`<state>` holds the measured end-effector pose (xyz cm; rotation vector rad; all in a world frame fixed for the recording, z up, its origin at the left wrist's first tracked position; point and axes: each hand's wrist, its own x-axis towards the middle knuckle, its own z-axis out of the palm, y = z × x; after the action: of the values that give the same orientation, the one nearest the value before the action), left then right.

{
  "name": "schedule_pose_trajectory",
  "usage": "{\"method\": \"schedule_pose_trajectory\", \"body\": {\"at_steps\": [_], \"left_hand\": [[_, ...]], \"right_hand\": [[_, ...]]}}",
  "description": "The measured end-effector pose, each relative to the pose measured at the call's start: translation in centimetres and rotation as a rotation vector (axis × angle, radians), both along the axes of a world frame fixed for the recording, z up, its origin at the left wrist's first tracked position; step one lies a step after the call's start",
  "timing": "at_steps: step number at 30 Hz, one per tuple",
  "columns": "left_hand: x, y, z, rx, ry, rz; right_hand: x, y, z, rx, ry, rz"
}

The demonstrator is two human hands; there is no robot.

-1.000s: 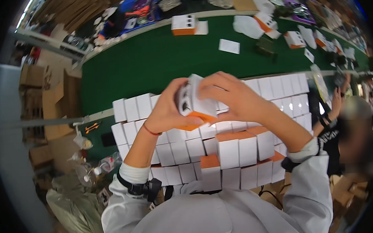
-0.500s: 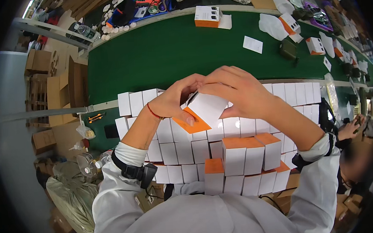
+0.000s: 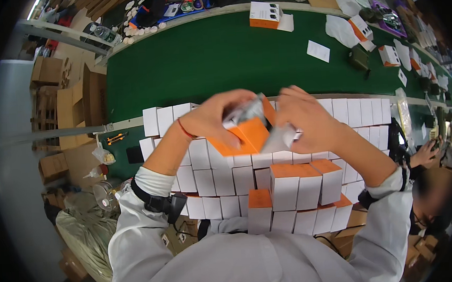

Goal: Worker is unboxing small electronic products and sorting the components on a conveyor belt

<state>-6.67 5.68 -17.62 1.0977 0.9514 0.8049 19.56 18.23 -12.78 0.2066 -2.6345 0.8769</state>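
My left hand [image 3: 209, 116] is closed around a small orange and white cardboard box [image 3: 251, 136], its thumb on the orange side. The box is tilted and its top stands open. Crumpled grey, shiny wrapping [image 3: 248, 112] shows at the opening; what it covers is hidden. Beside the box's right side, my right hand [image 3: 307, 118] has its fingers curled in and is slightly blurred. At its fingertips is a greyish-white, thin piece [image 3: 280, 138], either a flap or wrapping. Below both hands, rows of white boxes [image 3: 205, 183] stand packed together.
Several orange-topped boxes [image 3: 296, 172] are stacked nearest my body. Across the green work surface [image 3: 180, 66] lie an orange and white box [image 3: 265, 15], a white card [image 3: 318, 51] and a dark green device [image 3: 358, 58]. Another person's hand [image 3: 424, 154] is at right.
The box has turned and opened, now showing more orange and the grey wrapping. My right hand has moved off its white side toward the right. The view has shifted slightly.
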Motion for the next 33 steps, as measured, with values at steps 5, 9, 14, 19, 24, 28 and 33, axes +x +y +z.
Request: {"method": "schedule_pose_trajectory", "body": {"at_steps": [5, 9, 14, 19, 24, 28, 33], "left_hand": [[-0.9, 2.1, 0.0, 0.412, 0.581, 0.109], [0.4, 5.5, -0.9, 0.502, 1.173, 0.327], [-1.3, 10.3, -4.6, 0.457, 1.315, 0.328], [-0.2, 13.0, -9.3, 0.184, 1.331, 0.193], [-0.2, 12.4, -11.6, 0.156, 1.558, 0.269], [-0.5, 11.6, -11.1, 0.209, 1.68, 0.288], [0.6, 11.8, -9.2, 0.197, 1.729, 0.202]], "right_hand": [[-0.7, 1.0, -3.5, -0.741, -0.259, -0.232], [-6.0, 4.1, -7.8, -1.127, -0.307, -0.529], [-7.9, 9.3, -13.5, -1.436, -0.171, -0.5], [-1.6, 16.8, -22.7, -1.113, -0.144, -1.044], [-2.7, 16.0, -24.7, 0.438, -0.308, -1.366], [-10.1, 12.1, -20.9, 0.156, -0.366, -1.198], [-10.1, 14.7, -20.5, 0.482, -0.823, -1.119]]}}
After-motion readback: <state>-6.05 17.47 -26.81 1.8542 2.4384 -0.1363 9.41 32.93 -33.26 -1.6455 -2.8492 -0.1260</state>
